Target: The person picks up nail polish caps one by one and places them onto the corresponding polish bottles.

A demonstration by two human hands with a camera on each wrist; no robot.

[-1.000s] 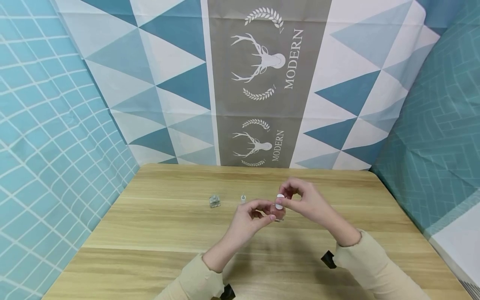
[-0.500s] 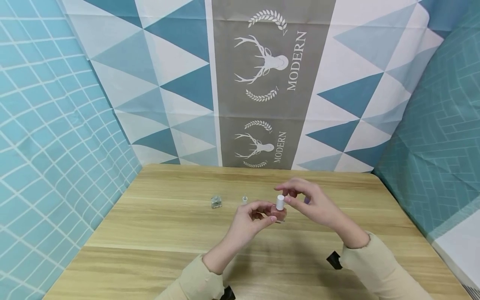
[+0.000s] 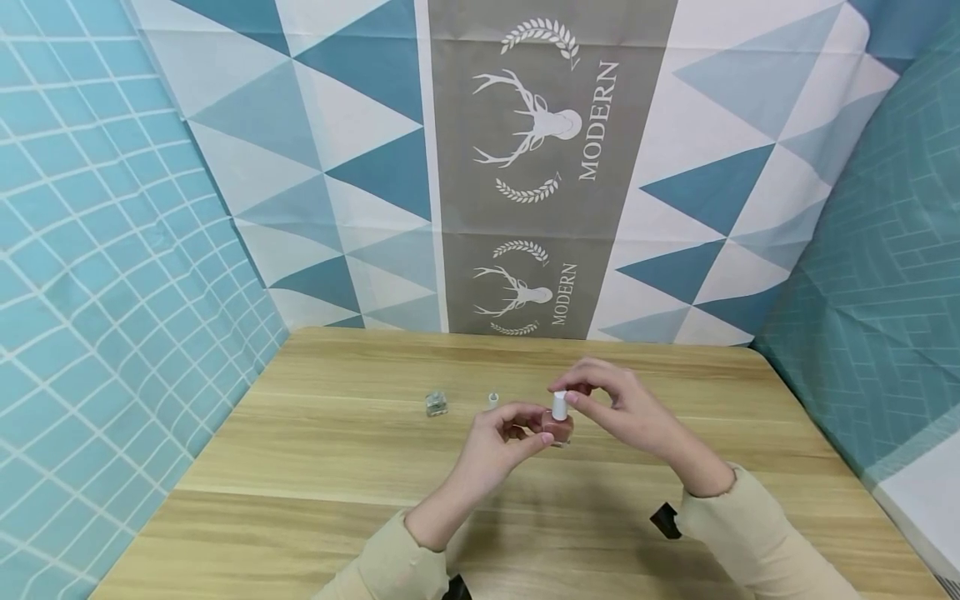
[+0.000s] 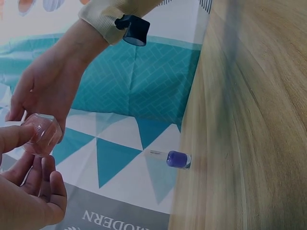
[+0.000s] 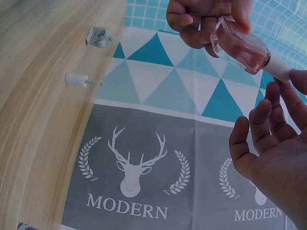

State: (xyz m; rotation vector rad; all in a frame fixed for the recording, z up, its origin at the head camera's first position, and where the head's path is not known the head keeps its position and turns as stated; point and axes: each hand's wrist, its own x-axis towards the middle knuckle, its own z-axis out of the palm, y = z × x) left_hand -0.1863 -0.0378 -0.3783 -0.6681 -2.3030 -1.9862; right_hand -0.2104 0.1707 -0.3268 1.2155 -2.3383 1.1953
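In the head view my left hand holds a pink nail polish bottle upright above the table, between thumb and fingers. Its tall white cap sits on top, and my right hand pinches that cap from the right. Seen from the right wrist, the glass bottle looks tilted, with the thumb and a fingertip at the end of the white cap. The other right fingers are loosely bent below it. From the left wrist, the bottle's base shows between the fingers while the cap is hidden.
Toward the back left of the wooden table stands an uncapped clear glass bottle. Beside it is a white cap with its brush pointing up. A purple nail polish bottle stands behind my right hand. Patterned cloth hangs behind the table.
My right hand let go of the white cap, opening its fingers slightly to the right, then took hold of it again. My left hand has kept the bottle in nearly the same place.
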